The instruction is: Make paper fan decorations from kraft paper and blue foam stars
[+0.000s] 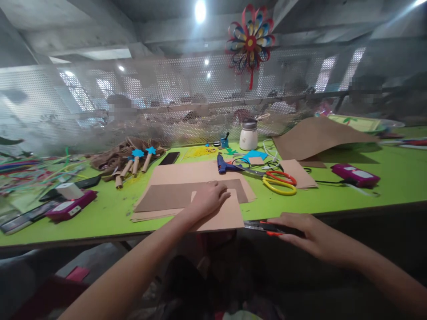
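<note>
My left hand (211,194) lies flat on a small tan sheet of card (230,215), fingers slightly bent; its thumb is not clearly seen. This card overhangs the table's front edge. In my right hand (308,232) are scissors (271,228) with black and orange handles, closed in by my fingers. Their dark metal tips meet the card's lower right corner; whether they grip it I cannot tell. Under the card rests a brown sheet (167,196) on larger tan sheets (187,171).
Beyond the sheets lie large scissors (279,182) with red and yellow handles and a blue glue gun (224,164). Purple power boxes (355,175) stand on both sides. A brown paper bundle (113,158), a jar (248,135) and a big brown sheet (320,138) are farther back.
</note>
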### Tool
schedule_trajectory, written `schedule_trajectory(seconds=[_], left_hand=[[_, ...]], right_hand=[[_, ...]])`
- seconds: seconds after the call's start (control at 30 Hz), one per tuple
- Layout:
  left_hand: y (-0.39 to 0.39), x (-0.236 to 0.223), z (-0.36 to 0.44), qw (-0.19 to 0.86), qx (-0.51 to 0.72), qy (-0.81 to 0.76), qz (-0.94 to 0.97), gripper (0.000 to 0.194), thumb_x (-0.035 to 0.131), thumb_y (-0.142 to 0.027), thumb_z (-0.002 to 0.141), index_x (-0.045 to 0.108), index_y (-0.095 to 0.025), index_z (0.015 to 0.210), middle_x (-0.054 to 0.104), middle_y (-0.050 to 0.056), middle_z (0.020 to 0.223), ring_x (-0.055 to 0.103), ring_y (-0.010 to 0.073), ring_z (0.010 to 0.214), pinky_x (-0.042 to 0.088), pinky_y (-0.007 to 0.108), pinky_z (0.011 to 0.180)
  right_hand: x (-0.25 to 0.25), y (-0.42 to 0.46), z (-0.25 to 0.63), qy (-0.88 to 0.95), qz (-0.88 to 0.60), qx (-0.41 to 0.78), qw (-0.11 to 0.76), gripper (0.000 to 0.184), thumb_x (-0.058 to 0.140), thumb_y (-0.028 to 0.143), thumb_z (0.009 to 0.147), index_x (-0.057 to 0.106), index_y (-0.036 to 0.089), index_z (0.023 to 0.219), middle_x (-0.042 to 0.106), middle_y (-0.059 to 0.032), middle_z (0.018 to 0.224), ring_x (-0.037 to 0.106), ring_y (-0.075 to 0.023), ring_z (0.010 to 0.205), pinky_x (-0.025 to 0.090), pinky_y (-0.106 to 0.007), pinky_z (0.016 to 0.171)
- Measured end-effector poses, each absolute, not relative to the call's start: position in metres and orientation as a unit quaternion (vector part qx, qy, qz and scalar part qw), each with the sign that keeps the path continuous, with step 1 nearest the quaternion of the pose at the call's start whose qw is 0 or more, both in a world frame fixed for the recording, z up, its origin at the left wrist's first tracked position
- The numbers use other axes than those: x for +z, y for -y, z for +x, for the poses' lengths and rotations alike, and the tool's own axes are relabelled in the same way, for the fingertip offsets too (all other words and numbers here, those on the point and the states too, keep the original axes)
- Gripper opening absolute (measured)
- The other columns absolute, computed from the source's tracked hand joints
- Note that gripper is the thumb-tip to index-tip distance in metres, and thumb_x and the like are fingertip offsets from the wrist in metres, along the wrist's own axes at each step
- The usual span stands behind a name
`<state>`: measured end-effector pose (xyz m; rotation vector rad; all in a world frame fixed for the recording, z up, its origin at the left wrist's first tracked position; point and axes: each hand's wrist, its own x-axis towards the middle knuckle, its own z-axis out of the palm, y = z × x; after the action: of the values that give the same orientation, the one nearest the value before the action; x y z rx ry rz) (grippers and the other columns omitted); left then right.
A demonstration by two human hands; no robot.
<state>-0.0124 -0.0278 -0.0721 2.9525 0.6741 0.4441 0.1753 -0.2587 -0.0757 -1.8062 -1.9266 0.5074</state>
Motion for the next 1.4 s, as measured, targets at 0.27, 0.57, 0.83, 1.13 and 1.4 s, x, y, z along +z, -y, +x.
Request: schedule_trajectory(seconds=[0.27, 0.57, 0.83, 1.13, 1.4], left_hand=[[0.056, -0.055, -0.024, -0.017, 0.139, -0.116, 0.983, 0.031, 0.032, -0.028, 0.091, 0.061, -0.017, 0.089, 0.057, 0.011, 0.089, 0.05, 0.0235, 0.091, 0.038, 0.037, 0.085], [0.069, -0.071, -0.056, 0.026, 0.117, -0.094, 0.988, 0.037, 0.028, -0.033, 0.094, 0.052, -0.019, 0.119, 0.049, 0.007, 0.131, 0.038, 0.0209, 0.125, 0.026, 0.037, 0.105], [0.065, -0.075, -0.056, 0.046, 0.086, -0.122, 0.988, 0.043, 0.024, -0.035, 0.095, 0.045, -0.021, 0.13, 0.038, 0.006, 0.141, 0.03, 0.0215, 0.131, 0.024, 0.039, 0.106], [0.064, -0.075, -0.054, 0.033, 0.076, -0.106, 0.991, 0.043, 0.022, -0.032, 0.095, 0.044, -0.019, 0.13, 0.039, 0.007, 0.141, 0.031, 0.0198, 0.13, 0.024, 0.037, 0.107], [0.062, -0.076, -0.055, 0.043, 0.085, -0.108, 0.99, 0.042, 0.024, -0.033, 0.095, 0.043, -0.02, 0.13, 0.039, 0.006, 0.141, 0.032, 0.0196, 0.13, 0.023, 0.038, 0.107]], right_hand=[[-0.083, 0.266, 0.169, 0.699, -0.664, 0.154, 0.216, 0.037, 0.043, 0.037, 0.089, 0.053, 0.028, 0.124, 0.059, -0.0055, 0.122, 0.055, -0.022, 0.11, 0.042, -0.039, 0.096], [-0.078, 0.258, 0.159, 0.719, -0.639, 0.147, 0.23, 0.038, 0.043, 0.032, 0.089, 0.05, 0.029, 0.127, 0.058, -0.0049, 0.123, 0.055, -0.0215, 0.11, 0.043, -0.037, 0.095], [-0.075, 0.25, 0.164, 0.724, -0.639, 0.157, 0.207, 0.038, 0.043, 0.035, 0.089, 0.051, 0.031, 0.126, 0.062, -0.007, 0.112, 0.057, -0.0232, 0.103, 0.045, -0.04, 0.09], [-0.076, 0.276, 0.164, 0.71, -0.656, 0.181, 0.181, 0.041, 0.04, 0.037, 0.091, 0.044, 0.032, 0.131, 0.059, -0.0072, 0.115, 0.056, -0.0217, 0.103, 0.045, -0.037, 0.089], [-0.07, 0.265, 0.146, 0.715, -0.647, 0.174, 0.2, 0.038, 0.039, 0.031, 0.092, 0.047, 0.03, 0.128, 0.06, -0.0064, 0.108, 0.057, -0.0185, 0.099, 0.044, -0.033, 0.088]])
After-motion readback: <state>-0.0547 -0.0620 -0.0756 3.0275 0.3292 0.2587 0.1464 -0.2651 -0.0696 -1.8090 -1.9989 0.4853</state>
